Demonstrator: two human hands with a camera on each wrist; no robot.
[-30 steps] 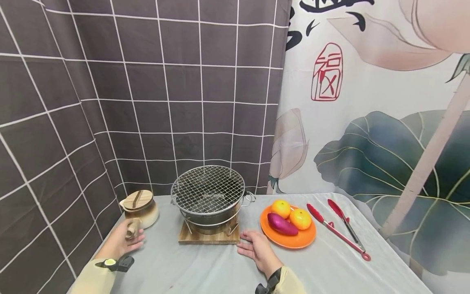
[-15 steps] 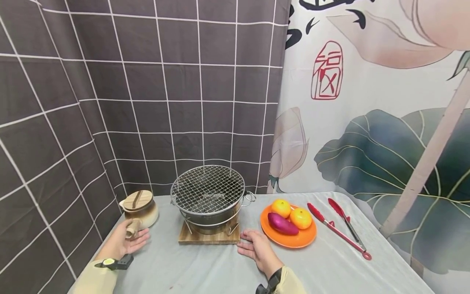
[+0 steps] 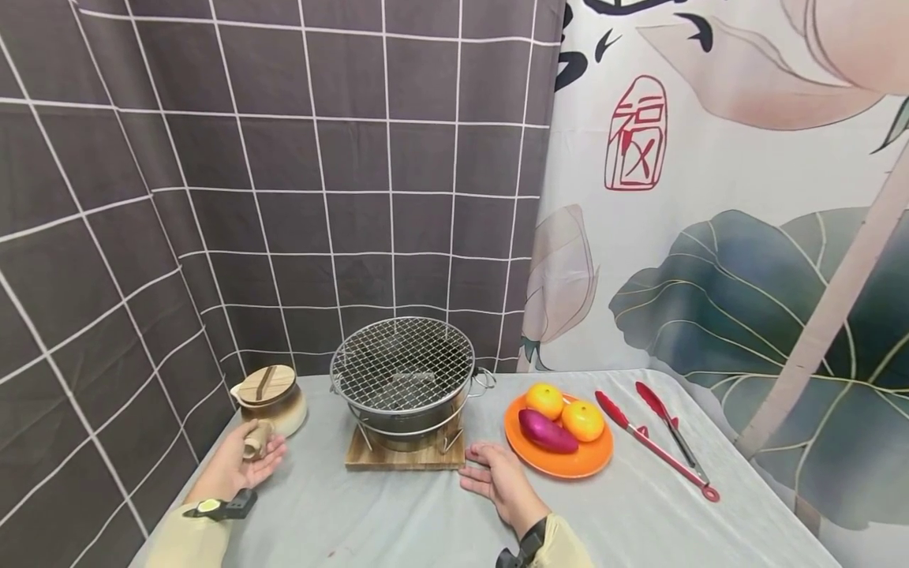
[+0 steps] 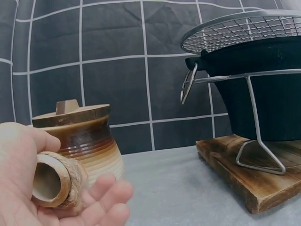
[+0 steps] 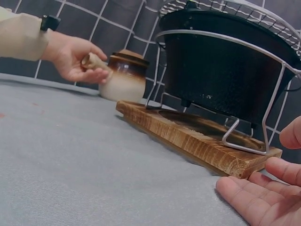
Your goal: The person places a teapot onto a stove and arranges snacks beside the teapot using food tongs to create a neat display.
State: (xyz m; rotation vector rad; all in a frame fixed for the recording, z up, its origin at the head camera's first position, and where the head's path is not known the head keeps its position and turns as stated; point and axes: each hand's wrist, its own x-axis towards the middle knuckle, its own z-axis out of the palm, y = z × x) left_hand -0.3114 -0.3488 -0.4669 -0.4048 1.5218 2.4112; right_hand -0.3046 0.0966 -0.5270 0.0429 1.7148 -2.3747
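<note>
1. Left hand cupped palm-up under the side handle of the ceramic pot, fingers loosely curved beneath the handle and touching it, thumb not closed over it.
2. In the left wrist view, handle seen end-on as a hollow tube wrapped in cord, lying on the fingers of that hand; grip relaxed, not clenched.
3. Pot standing on the counter at the far left, close to the dark tiled curtain, wooden lid in place; brown-glazed upper part, cream lower part.
4. Right hand lying flat on the counter, palm down, fingers straight and slightly spread, holding nothing; fingertips just beside the near right corner of the wooden board.
5. In the right wrist view, right fingers stretched beside the board, not touching it as far as can be seen.
6. Black charcoal stove on a wire stand on the board, round mesh grill on top, between pot and plate.
7. Orange plate right of the stove, carrying two oranges and a purple sweet potato.
8. Red tongs lying on the counter right of the plate, well apart from both hands.
9. Painted lotus backdrop behind the right half of the counter.
</note>
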